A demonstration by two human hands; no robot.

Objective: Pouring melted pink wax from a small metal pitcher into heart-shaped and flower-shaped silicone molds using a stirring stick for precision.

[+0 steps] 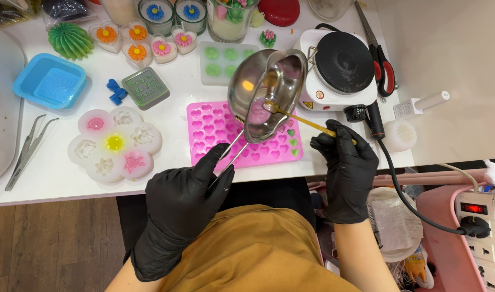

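Pot (266, 92), a small steel one, hangs tilted over the pink heart mould (210, 132) on the white bench (52, 173), pink wax inside. Left hand (185, 203), in a black glove, is clenched round its wire handle. Right hand (347, 162), also gloved, pinches a gold stick (301, 120) whose tip reaches into the pot. Hotplate (342, 67) stands just beside.

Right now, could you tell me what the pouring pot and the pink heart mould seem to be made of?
The pot looks like polished steel: mirror-bright, reflecting its surroundings, with a wire handle in the left hand. The pink mould looks like matte silicone: soft, even colour, no glare, though a rigid plastic cannot be ruled out.
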